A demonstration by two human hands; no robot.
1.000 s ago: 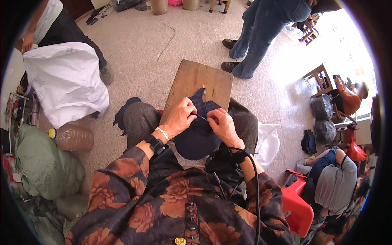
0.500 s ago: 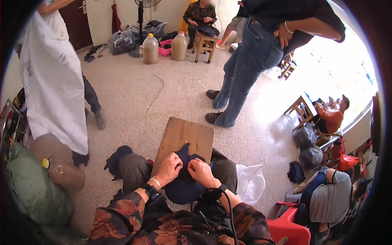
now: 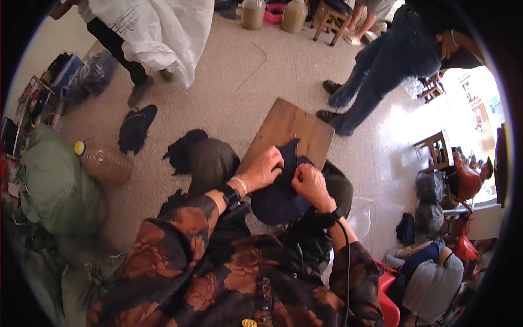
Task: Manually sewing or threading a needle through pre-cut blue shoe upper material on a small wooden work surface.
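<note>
A dark navy cloth cap [image 3: 277,206] lies across my lap and the near end of a wooden board [image 3: 279,122], its rounded end toward me. My left hand [image 3: 264,168] is closed on the cap's left side. Fingers bent in, my right hand [image 3: 311,184] is closed at its right side; what its fingertips pinch is too small to make out. A thin pale line like a thread shows on the cloth just beyond them. More dark cloth pieces lie on the floor at my left, one [image 3: 137,128] farther out and one [image 3: 186,150] by my knee.
A large yellow-capped bottle [image 3: 106,161] lies at left beside a green bulging sack [image 3: 60,182]. A person holds a white sheet-like sack [image 3: 163,38] at far left. Another person in jeans [image 3: 381,71] stands beyond the board. A red chair [image 3: 388,294] is at my right.
The view has shifted, so the board and my hands sit higher and farther right. The white sack and its holder have moved away and right, uncovering a dark piece on the floor.
</note>
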